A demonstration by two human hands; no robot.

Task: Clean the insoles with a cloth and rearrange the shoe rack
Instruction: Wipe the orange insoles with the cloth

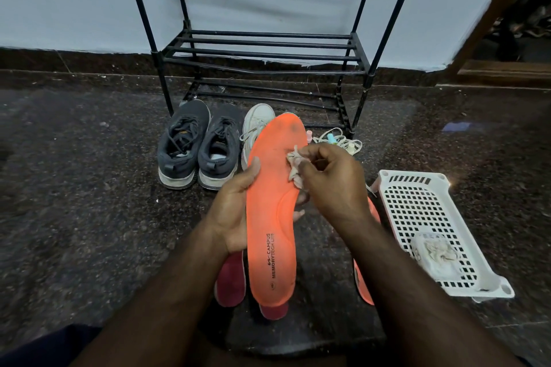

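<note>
The left hand (235,205) held a long orange foam insole (275,205) printed with dark lettering near its heel, the thumb lying along the insole's left edge and the fingers curled round underneath, their tips showing at its right edge. The insole pointed away from the person, toe end up towards the rack. The right hand (334,182) pinched a small crumpled pale cloth (295,168) between thumb and fingers and pressed it against the upper right part of the insole, where dark smudges marked the orange surface.

Beneath the held insole, two dark pink insoles (231,280) lay on the speckled dark stone floor (89,217), and another orange insole (362,280) lay on the floor under the right forearm, mostly hidden by it. A pair of dark grey lace-up trainers (198,144) stood side by side on the floor in front of the black metal-barred shoe rack (262,50), heels towards the person. Just beside them on the right, a white lace-up shoe (256,125) was partly covered by the insole's toe end. Loose white laces (343,140) and small pastel items lay tangled near the rack's right front leg. A white perforated plastic tray (429,211) sat on the floor to the right, with a crumpled pale wad (435,253) in its near end.
</note>
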